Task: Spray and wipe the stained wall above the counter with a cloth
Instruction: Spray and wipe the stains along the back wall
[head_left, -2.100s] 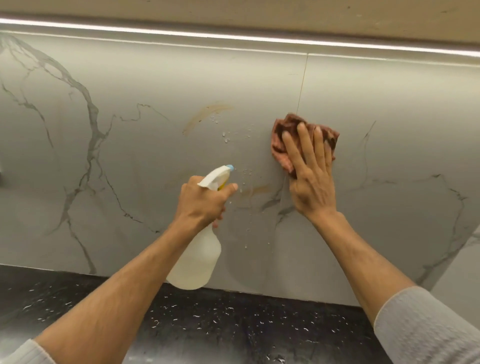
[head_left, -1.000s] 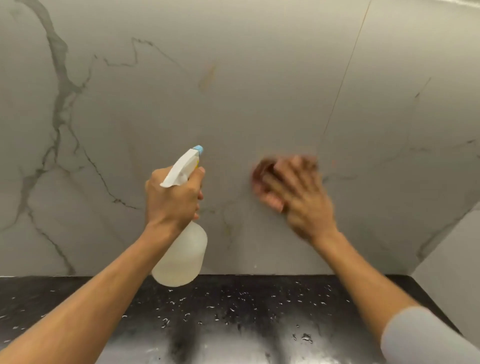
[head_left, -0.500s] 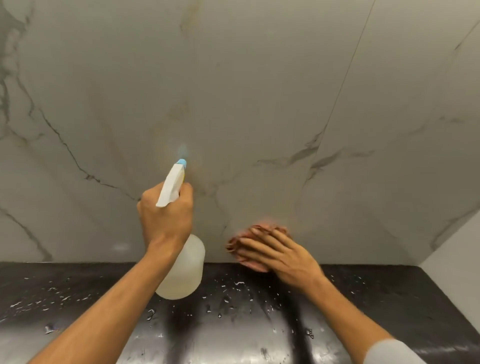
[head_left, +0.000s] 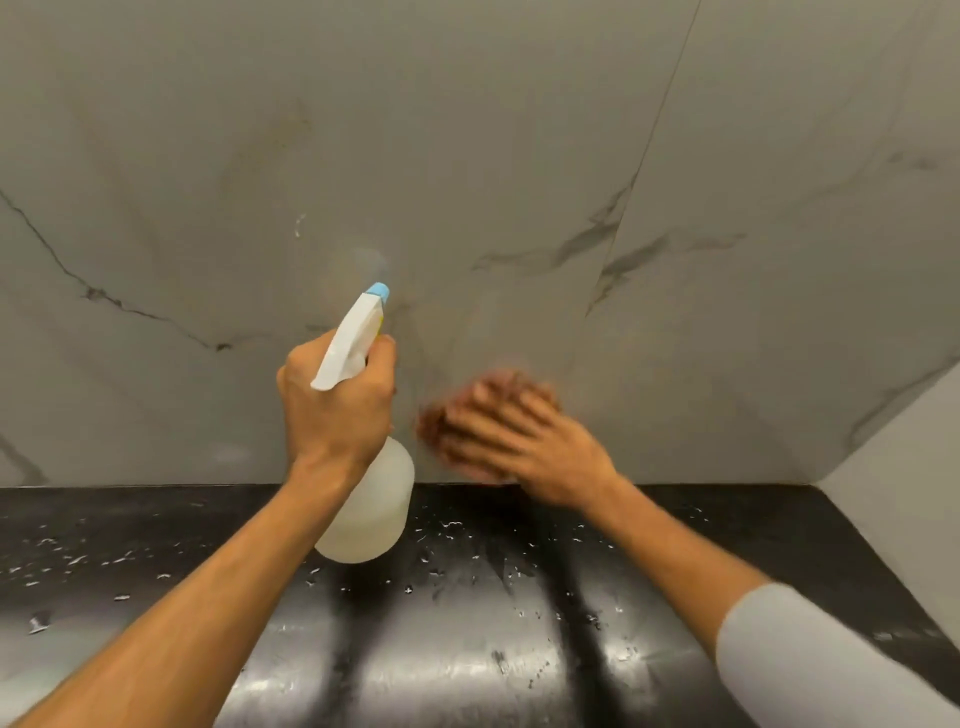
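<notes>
While my left hand (head_left: 335, 410) is wrapped around the neck of the spray bottle (head_left: 371, 499), fingers curled at its white trigger head, my right hand (head_left: 540, 447) lies flat on the cloth (head_left: 434, 423) with its fingers stretched out, pressing it against the wall (head_left: 467, 130). That hand and the cloth are blurred, so I cannot make out the finer lie of the fingers. The reddish-brown cloth shows only at my fingertips and to their left. It sits low on the wall, just above the tabletop (head_left: 156, 545) and just beside the bottle. I hold the bottle off the tabletop, its translucent body hanging below my wrist and its blue nozzle (head_left: 380, 292) tipped up toward the wall, where a faint haze shows right above the tip. Higher up, a pale brownish stain (head_left: 291, 130) smears the grey marble-look panel. A thin seam (head_left: 660, 114) between two panels runs down to the right of my hands. The black tabletop is glossy and scattered with droplets (head_left: 447, 527). My right forearm ends in a pale grey sleeve (head_left: 810, 654), and a plain side wall (head_left: 904, 467) meets the tabletop at the far right.
</notes>
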